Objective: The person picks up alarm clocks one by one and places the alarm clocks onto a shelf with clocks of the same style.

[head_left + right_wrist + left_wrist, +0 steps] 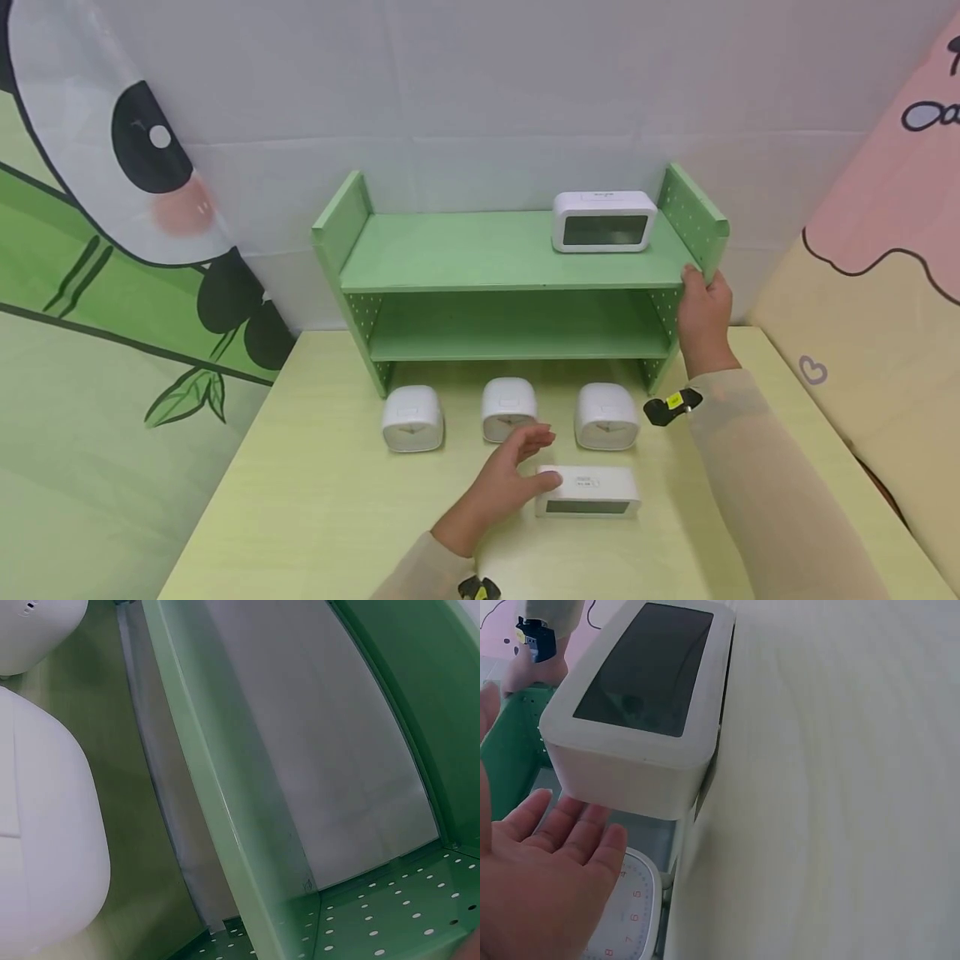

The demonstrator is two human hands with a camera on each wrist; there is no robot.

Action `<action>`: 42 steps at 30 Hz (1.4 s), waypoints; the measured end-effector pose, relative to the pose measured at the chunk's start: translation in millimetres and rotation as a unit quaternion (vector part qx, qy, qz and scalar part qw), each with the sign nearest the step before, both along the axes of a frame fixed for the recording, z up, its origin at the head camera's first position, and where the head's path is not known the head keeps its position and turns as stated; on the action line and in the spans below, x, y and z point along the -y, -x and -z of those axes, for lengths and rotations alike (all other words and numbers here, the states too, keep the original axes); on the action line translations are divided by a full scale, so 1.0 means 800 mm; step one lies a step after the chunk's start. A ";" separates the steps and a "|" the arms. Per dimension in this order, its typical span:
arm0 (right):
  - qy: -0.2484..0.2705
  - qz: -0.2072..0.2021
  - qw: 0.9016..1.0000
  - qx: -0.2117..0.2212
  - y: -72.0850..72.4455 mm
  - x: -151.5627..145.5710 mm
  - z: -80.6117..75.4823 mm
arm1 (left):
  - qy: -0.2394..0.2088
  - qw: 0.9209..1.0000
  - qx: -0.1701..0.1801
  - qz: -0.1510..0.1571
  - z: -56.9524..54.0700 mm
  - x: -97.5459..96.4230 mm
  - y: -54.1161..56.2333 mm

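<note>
My right hand (705, 321) grips the right side panel of a green two-tier shelf (450, 250), thumb on the front edge. The left hand (502, 487) is at the left end of a white digital clock (600, 481) with a dark screen lying on the table. In the left wrist view its fingers (570, 832) are extended beside the end of that clock (622, 769), and whether they touch it is hard to tell. On the upper shelf's right side stands a similar white digital clock (604, 200).
Three white rounded dial clocks (412, 408), (510, 393), (606, 400) stand in a row before the shelf on the pale yellow table (300, 500). Behind are a light cloth backdrop (487, 100) and printed cartoon panels at both sides.
</note>
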State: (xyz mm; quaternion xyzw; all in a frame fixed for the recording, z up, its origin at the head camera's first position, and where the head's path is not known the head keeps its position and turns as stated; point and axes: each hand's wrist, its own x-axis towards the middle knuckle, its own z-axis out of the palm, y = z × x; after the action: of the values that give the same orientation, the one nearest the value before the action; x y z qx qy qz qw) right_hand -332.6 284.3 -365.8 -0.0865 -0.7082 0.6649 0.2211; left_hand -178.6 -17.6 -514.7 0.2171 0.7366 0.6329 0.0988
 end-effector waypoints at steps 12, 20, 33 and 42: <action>0.017 -0.001 1.000 -0.011 0.002 -0.001 0.001 | 0.012 0.999 0.036 -0.012 0.001 -0.009 -0.008; 0.017 0.001 1.000 -0.018 0.003 -0.001 0.002 | 0.031 0.998 0.054 -0.003 0.008 -0.011 -0.008; 0.004 0.000 1.000 -0.012 -0.001 0.001 -0.001 | 0.037 0.996 0.079 0.001 0.024 -0.017 -0.009; -0.004 0.002 1.000 -0.006 0.000 -0.002 0.000 | 0.043 0.997 0.066 0.021 0.026 -0.019 -0.011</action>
State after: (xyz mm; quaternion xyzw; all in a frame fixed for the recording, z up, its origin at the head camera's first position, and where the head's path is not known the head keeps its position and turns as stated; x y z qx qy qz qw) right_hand -332.3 285.5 -365.4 -0.0833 -0.7094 0.6619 0.2274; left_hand -169.9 -2.6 -535.3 0.1858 0.7504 0.6111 0.1702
